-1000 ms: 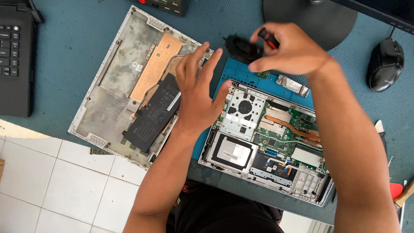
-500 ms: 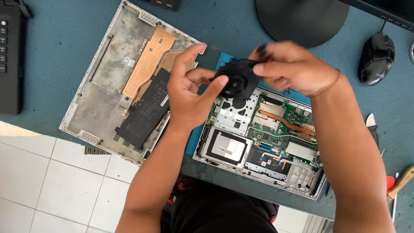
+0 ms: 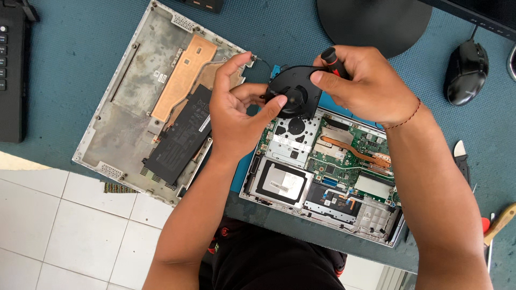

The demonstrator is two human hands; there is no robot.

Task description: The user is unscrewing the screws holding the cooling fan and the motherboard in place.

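Head view: both hands hold a black laptop fan (image 3: 293, 92) lifted just above the far edge of the opened laptop base (image 3: 322, 172), clear of the board so it can be turned and looked over. The left hand (image 3: 236, 115) pinches its near rim, thumb on the hub. The right hand (image 3: 365, 86) steadies the far rim while a red-and-black screwdriver (image 3: 330, 58) stays tucked in its clenched grip. Left of the base on the surface (image 3: 64, 48) lies the removed bottom cover (image 3: 134, 86), inner face up, with the battery (image 3: 180, 137) resting on it.
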